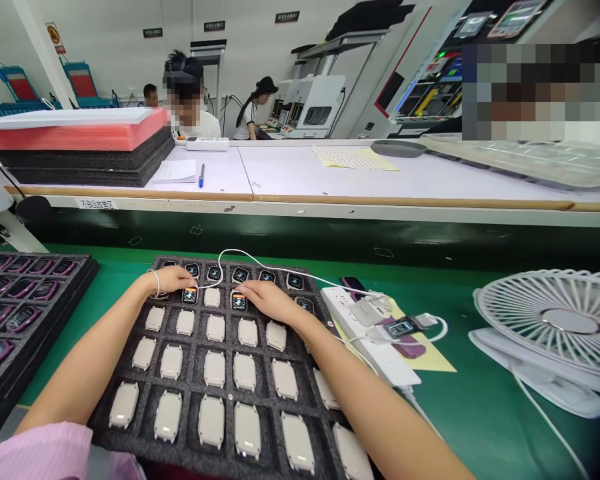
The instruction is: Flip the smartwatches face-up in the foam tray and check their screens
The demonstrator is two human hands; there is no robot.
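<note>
presently handling: two lit watches point(190, 296), foam tray point(143, 445). left hand point(174, 277), right hand point(264, 297): fingertips at one each, grips unclear. next move: likely needs light touch, slack white cable point(235, 251).

Rectangular foam tray point(230, 392): speckled dark grey
Rounded watch bodies point(247, 427): pale beige
Flat surface point(455, 410): green
Cloth sleeve point(45, 453): pink, striped

A label point(97, 205) on the shelf edge point(270, 207) reads 不良品放置区 — black wall signs point(215, 26) are illegible.
</note>
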